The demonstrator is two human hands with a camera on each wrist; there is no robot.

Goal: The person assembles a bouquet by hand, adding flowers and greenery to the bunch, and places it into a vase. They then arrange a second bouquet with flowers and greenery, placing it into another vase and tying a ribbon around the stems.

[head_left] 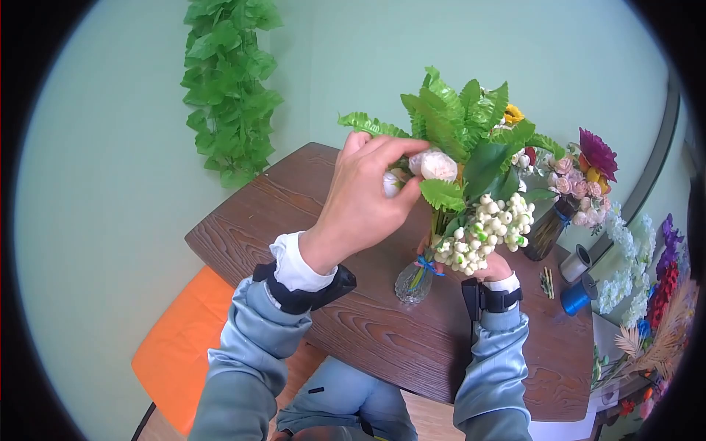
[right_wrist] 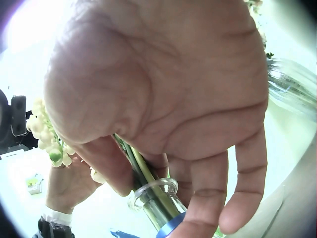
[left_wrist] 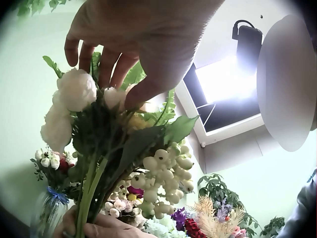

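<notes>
A bouquet of artificial flowers stands in a clear glass vase (head_left: pixel 413 285) with a blue ribbon (head_left: pixel 428 266) round its neck. My left hand (head_left: pixel 368 187) is at the top left of the bouquet, thumb and fingers curved about a pale pink flower (head_left: pixel 438 166). Another white flower (left_wrist: pixel 78 90) sits beside it in the left wrist view. Green fern leaves (head_left: pixel 448 117) rise above, and a cluster of white berries (head_left: pixel 491 226) hangs to the right. Low down, my right hand (right_wrist: pixel 163 99) grips the green stems (right_wrist: pixel 143 166) just above the glass rim, partly hidden behind the berries in the head view.
On the right of the brown table (head_left: pixel 353 323) stands a second vase (head_left: pixel 546 234) of flowers. Near it lie a silver spool (head_left: pixel 576 263), a blue spool (head_left: pixel 579 295) and several short sticks (head_left: pixel 547 282). More flowers (head_left: pixel 662 294) crowd the far right. An orange seat (head_left: pixel 180 345) is at left.
</notes>
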